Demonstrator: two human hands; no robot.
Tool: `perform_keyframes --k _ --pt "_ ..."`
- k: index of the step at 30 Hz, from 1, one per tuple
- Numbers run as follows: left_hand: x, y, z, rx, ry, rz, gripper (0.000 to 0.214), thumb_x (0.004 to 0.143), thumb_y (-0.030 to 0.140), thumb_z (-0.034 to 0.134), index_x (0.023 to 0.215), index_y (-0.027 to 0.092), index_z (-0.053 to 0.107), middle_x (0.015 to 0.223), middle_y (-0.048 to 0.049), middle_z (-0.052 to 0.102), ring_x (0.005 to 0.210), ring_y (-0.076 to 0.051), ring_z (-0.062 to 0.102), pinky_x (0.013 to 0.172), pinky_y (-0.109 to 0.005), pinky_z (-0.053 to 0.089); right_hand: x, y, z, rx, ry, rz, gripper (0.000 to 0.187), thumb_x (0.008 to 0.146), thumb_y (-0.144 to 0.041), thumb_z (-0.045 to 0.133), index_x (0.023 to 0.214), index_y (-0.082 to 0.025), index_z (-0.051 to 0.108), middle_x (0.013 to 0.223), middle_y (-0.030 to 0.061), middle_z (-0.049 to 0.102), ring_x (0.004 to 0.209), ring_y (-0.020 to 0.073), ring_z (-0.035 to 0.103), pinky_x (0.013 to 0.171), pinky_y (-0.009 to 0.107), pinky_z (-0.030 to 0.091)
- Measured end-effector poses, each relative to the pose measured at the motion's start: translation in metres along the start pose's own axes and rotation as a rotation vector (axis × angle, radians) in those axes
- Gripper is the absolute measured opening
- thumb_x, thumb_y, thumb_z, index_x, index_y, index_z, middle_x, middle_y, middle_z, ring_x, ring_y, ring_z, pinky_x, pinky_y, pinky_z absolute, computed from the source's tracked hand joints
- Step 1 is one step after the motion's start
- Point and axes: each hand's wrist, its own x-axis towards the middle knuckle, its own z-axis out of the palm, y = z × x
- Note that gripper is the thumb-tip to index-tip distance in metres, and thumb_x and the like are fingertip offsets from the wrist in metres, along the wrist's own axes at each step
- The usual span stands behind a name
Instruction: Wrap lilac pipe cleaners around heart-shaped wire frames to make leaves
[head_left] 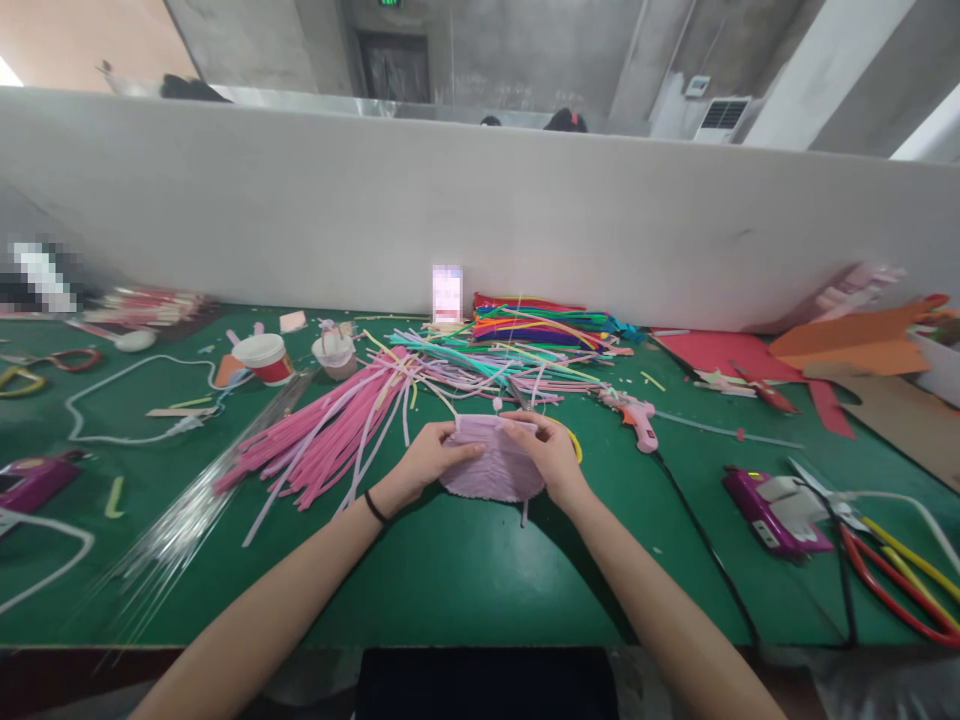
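Between my two hands is a pale lilac ribbed piece (pixel 495 465), apparently made of pipe cleaners laid side by side. My left hand (pixel 441 458) grips its left edge, thumb lying across the front. At the upper right, my right hand (pixel 551 455) pinches the same piece, thumb on the front and fingers behind the top edge. One loose lilac strand (pixel 525 513) hangs below its lower edge. Just behind the hands lie loose pipe cleaners (pixel 480 365) in teal, lilac and yellow. A bundle of pink pipe cleaners (pixel 330 440) spreads out left of my left hand.
A pink glue gun (pixel 639 422) lies to the right, its black cable running toward the front edge. Further right are a purple power strip (pixel 776 515) and red-yellow scissors (pixel 892 570). Left stand a paper cup (pixel 264 360) and thin clear sticks (pixel 202 500). A white partition (pixel 337 220) closes the back.
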Motion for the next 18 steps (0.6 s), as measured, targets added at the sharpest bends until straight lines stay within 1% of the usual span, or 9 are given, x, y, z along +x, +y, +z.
perform_keyframes --k 3,5,8,10,12,15,18 --pt "0.0001 -0.001 0.0005 0.052 0.048 0.028 0.034 0.065 0.037 0.076 0.087 0.011 0.072 0.08 -0.0063 0.072 0.069 -0.019 0.063 0.064 -0.027 0.047 0.0008 0.0007 -0.0002 -0.009 -0.037 0.059 0.03 0.065 -0.048 0.072 0.077 -0.02 0.072 0.067 -0.0017 0.065 0.06 0.0125 0.053 0.057 0.023 0.039" --pt "0.0001 -0.0015 0.0002 0.056 0.078 0.052 0.033 0.065 0.036 0.076 0.086 0.012 0.072 0.079 -0.0058 0.072 0.068 -0.019 0.062 0.063 -0.026 0.047 0.0009 0.0022 -0.0008 -0.049 -0.05 0.063 0.03 0.064 -0.048 0.072 0.074 -0.019 0.072 0.063 -0.0033 0.061 0.056 0.0109 0.05 0.054 0.022 0.036" --pt "-0.0004 -0.0019 -0.0002 0.022 0.074 0.061 0.033 0.065 0.036 0.076 0.087 0.012 0.072 0.081 -0.0054 0.072 0.068 -0.018 0.063 0.064 -0.026 0.047 0.0002 0.0026 -0.0023 -0.104 -0.081 0.063 0.03 0.065 -0.048 0.071 0.072 -0.019 0.07 0.057 -0.0049 0.056 0.052 0.0091 0.044 0.05 0.022 0.03" --pt "-0.001 -0.0014 0.0001 0.003 0.063 0.045 0.033 0.064 0.036 0.077 0.088 0.013 0.072 0.081 -0.0051 0.072 0.068 -0.018 0.063 0.064 -0.026 0.047 -0.0001 0.001 -0.0034 -0.129 -0.111 0.068 0.03 0.065 -0.048 0.071 0.072 -0.019 0.07 0.056 -0.0051 0.055 0.051 0.0089 0.043 0.048 0.022 0.029" --pt "-0.0017 -0.0001 0.0007 0.002 0.054 0.026 0.033 0.064 0.037 0.077 0.087 0.013 0.073 0.079 -0.0044 0.072 0.067 -0.018 0.063 0.062 -0.026 0.047 0.0 -0.0016 -0.004 -0.126 -0.101 0.042 0.029 0.066 -0.048 0.071 0.075 -0.02 0.071 0.062 -0.0041 0.06 0.054 0.0099 0.048 0.051 0.022 0.033" --pt "-0.0026 0.0022 0.0014 0.027 0.037 0.004 0.032 0.063 0.037 0.077 0.083 0.013 0.073 0.075 -0.0037 0.071 0.064 -0.017 0.062 0.059 -0.025 0.045 0.0006 -0.0052 -0.0039 -0.06 -0.051 0.009 0.029 0.066 -0.046 0.07 0.082 -0.021 0.073 0.077 -0.0005 0.069 0.066 0.0137 0.057 0.061 0.025 0.041" --pt "-0.0027 0.0033 0.0022 0.011 0.059 0.015 0.033 0.062 0.037 0.078 0.084 0.013 0.073 0.076 -0.0045 0.071 0.066 -0.018 0.062 0.06 -0.025 0.045 0.0008 -0.0062 -0.0031 -0.036 -0.019 0.028 0.027 0.065 -0.044 0.072 0.077 -0.02 0.074 0.074 0.0021 0.07 0.068 0.0162 0.059 0.062 0.027 0.043"
